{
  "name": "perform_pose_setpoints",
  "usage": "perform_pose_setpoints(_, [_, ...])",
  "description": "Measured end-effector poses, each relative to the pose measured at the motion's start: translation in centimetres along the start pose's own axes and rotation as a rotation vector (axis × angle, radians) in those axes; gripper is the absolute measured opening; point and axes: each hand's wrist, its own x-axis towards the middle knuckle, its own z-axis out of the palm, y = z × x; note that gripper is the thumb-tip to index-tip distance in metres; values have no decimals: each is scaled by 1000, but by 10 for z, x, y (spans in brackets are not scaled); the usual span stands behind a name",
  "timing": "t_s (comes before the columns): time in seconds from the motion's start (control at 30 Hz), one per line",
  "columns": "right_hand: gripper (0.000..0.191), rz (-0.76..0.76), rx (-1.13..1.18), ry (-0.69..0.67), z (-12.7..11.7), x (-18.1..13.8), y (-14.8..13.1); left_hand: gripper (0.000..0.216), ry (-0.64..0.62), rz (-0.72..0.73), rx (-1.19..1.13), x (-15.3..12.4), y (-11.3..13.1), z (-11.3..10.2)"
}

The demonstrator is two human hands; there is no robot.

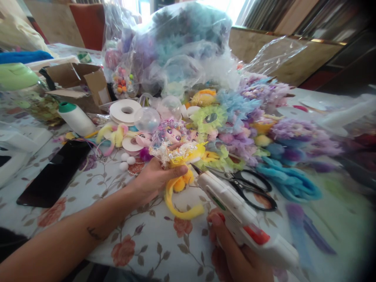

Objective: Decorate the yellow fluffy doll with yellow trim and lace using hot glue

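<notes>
My left hand (158, 178) is closed around a small doll piece trimmed with white fluff and yellow fabric (183, 154), thumb pressed along its lower edge. From it a yellow ribbon strip (179, 211) curls down over the tablecloth, beside yellow pompoms (179, 183). In my right hand (232, 243) is a white hot glue gun (232, 199), its grip wrapped by the fingers. The gun's dark nozzle points up-left, close to the yellow fabric; whether they touch I cannot tell. A doll face with purple eyes (172, 135) shows just behind the held piece.
Black-handled scissors (258, 192) lie beside the glue gun. A black phone (55, 172), thread cone (76, 119) and ribbon spool (125, 111) are at left. Fluffy trims and a blue fabric bundle (290, 180) lie right. A large plastic bag (182, 47) stands behind on the flowered tablecloth (126, 250).
</notes>
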Motion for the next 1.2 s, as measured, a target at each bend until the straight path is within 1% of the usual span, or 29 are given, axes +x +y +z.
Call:
perform_pose_setpoints(0.13, [50, -23, -25, 25, 1, 0, 1, 55, -6, 0, -7, 0, 0, 0])
perform_pose_setpoints(0.3, [51, -70, -23, 57, 3, 0, -1, 56, -9, 9, -8, 1, -1, -1])
perform_pose_setpoints(0.47, [51, -125, -44, 30, 1, 2, 0, 57, -5, 2, -34, 1, -1, -1])
perform_pose_setpoints(0.67, [53, -65, -18, 24, 1, 1, -2, 52, 3, -9, -15, 1, -1, -1])
perform_pose_setpoints(0.8, [50, 29, -50, -4, -1, 1, 1, 41, 3, -13, -11, 1, -1, -3])
perform_pose_setpoints(0.9, [50, 46, -32, -18, -1, 1, 2, 35, 11, -21, -3, 1, -2, -2])
perform_pose_setpoints(1.03, [50, 60, 42, -8, 1, -1, -4, 43, 28, -28, 0, 1, -1, -2])
perform_pose_setpoints(1.2, [50, 65, 60, 9, 2, -1, -9, 54, 16, -22, -9, 0, -2, -4])
